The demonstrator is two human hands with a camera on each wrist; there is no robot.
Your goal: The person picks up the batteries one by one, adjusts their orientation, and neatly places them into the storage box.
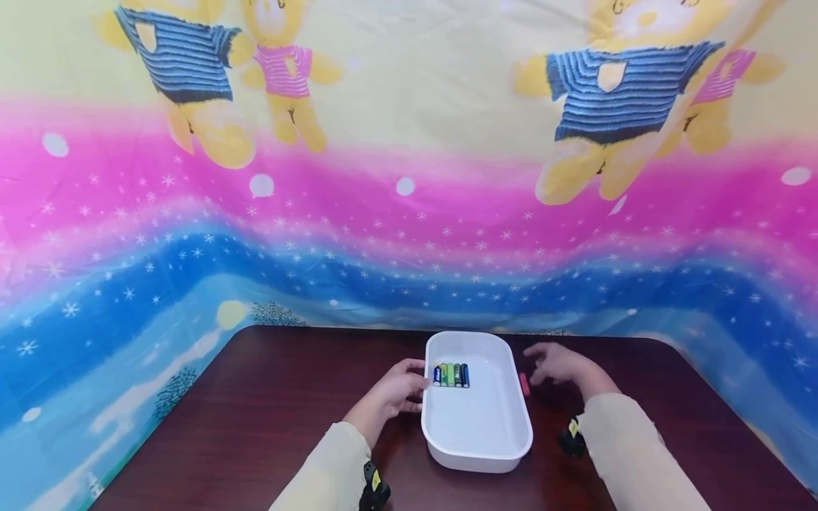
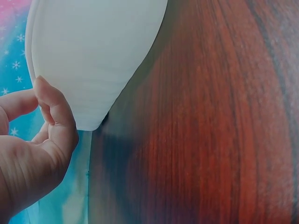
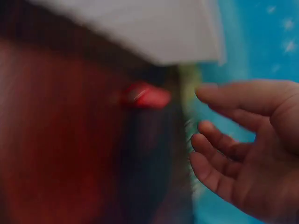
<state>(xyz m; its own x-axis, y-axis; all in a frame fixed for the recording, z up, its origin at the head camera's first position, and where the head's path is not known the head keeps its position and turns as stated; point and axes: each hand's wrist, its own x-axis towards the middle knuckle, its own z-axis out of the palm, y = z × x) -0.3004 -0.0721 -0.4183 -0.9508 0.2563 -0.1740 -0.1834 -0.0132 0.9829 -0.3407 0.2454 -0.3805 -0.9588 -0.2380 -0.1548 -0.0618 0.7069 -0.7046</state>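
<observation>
A white plastic tray [image 1: 476,426] with rounded corners stands on the table. Inside, near its left wall, several batteries [image 1: 451,375] in green, blue and dark wrappers lie side by side in a row. My left hand [image 1: 399,389] holds the tray's left rim, its fingers bent at the edge; in the left wrist view the tray's outer wall [image 2: 93,56] fills the top. To the right of the tray, a small red elongated object [image 1: 525,384] lies on the table, blurred in the right wrist view. My right hand [image 3: 247,144] is beside it, fingers apart and holding nothing.
The dark red-brown wooden table [image 1: 275,411] extends to both sides of the tray. Behind it hangs a cloth [image 1: 383,234] printed with bears and snowflakes, meeting the table's far edge. Black wrist devices [image 1: 571,438] sit under the sleeves.
</observation>
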